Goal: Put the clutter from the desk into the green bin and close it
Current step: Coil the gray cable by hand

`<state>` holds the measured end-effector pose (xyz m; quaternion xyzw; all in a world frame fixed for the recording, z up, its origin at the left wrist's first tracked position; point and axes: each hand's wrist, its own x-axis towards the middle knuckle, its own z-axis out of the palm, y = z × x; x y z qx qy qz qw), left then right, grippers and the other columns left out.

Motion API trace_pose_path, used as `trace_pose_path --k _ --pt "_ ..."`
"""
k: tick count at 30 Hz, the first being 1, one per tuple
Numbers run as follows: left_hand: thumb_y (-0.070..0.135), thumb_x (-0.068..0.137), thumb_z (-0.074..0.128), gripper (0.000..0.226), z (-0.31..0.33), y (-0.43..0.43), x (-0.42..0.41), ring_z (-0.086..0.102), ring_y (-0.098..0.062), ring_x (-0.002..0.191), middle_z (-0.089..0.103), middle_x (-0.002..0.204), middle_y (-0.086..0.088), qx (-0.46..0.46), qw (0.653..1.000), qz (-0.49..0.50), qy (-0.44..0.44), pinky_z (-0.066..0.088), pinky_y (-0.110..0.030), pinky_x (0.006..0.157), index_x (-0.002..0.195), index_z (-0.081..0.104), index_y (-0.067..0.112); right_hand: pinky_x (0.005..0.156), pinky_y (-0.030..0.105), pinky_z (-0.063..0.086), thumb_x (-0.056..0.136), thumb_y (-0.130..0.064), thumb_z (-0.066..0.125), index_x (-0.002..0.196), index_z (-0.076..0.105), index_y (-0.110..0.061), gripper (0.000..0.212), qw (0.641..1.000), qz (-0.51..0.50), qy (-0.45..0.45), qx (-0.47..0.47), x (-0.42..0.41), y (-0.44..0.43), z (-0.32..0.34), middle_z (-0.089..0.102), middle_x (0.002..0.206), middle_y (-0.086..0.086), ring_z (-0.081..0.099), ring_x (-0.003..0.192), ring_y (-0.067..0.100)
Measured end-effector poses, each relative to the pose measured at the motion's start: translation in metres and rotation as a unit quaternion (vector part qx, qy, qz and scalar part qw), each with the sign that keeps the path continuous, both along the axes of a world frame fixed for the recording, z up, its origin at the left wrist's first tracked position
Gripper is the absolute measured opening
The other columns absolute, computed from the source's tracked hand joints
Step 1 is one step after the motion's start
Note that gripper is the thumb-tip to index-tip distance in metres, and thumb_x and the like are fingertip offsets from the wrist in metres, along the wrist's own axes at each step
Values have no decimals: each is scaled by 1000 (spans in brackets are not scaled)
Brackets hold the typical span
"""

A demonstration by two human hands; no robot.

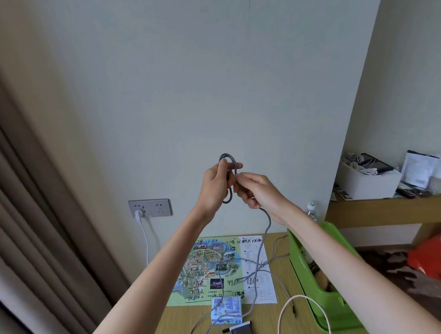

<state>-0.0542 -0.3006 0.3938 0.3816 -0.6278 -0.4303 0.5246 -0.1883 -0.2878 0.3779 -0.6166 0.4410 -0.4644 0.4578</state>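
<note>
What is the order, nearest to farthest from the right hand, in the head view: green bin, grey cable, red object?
1. grey cable, in the right hand.
2. green bin, lower right, on the desk.
3. red object, far right, on floor.

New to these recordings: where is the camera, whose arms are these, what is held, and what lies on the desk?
No machine: a person wears one camera on the head, so both arms are theirs. The left hand holds loops of a grey cable; the right hand pinches it beside them, and the rest hangs to the desk. There lie a scribbled-on map, a small blue box, a white cable and a dark device. The green bin stands open at the right.
</note>
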Motion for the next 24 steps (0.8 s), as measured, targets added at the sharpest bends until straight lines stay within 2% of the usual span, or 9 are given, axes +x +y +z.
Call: trace_pose_path --k 4,9,12,14,17,19,21,24 --pt "31 104 29 47 -6 -4 0 43 -4 49 41 58 3 -18 999 27 -35 35 -11 49 92 66 2 39 20 20 95 -33 50 68 59 -12 35 999 6 4 53 1 -4 -2 45 55 3 33 41 12" --pt "33 104 25 45 -8 -8 2 48 -9 67 53 76 2 -8 994 53 -93 37 -27 63 82 58 12 40 18 24 94 -47 55 65 63 -15 43 997 14 39 59 -6 -5 -8 46 55 -2 35 42 10" --pt "29 104 25 42 -4 -10 4 55 -4 66 56 76 1 46 998 17 -40 43 -26 69 79 54 13 43 18 24 94 -48 55 70 61 -14 42 998 10 42 51 -6 -5 -8 43 55 -4 33 46 9" --pt "27 104 25 41 -1 -11 6 56 -11 70 55 75 0 99 994 -20 42 47 -26 74 76 52 13 45 19 23 95 -46 55 71 60 -13 42 997 8 55 46 -6 -6 -7 40 54 -4 32 47 10" --pt "27 105 28 37 2 -14 11 50 -16 63 46 67 0 161 968 -53 187 47 -25 68 75 47 14 47 23 22 93 -47 57 68 58 -13 42 995 12 82 52 -9 -5 -4 34 51 -5 27 45 11" --pt "29 105 29 35 3 -17 17 42 -13 55 40 64 3 181 954 -52 234 44 -24 63 76 43 16 49 25 20 92 -44 61 65 55 -13 42 994 11 93 56 -13 -4 -2 29 49 -6 23 45 12" --pt "33 104 30 34 4 -21 24 35 -9 47 36 63 5 179 960 -26 214 35 -22 54 75 41 18 50 26 21 89 -40 66 63 54 -13 39 994 8 100 53 -19 -5 1 27 49 -6 22 46 12" --pt "35 103 31 34 3 -25 33 28 -7 42 34 64 6 126 986 27 105 28 -20 47 72 36 19 53 26 26 85 -30 72 66 56 -13 30 994 1 99 39 -22 -9 11 30 51 -5 27 48 11"
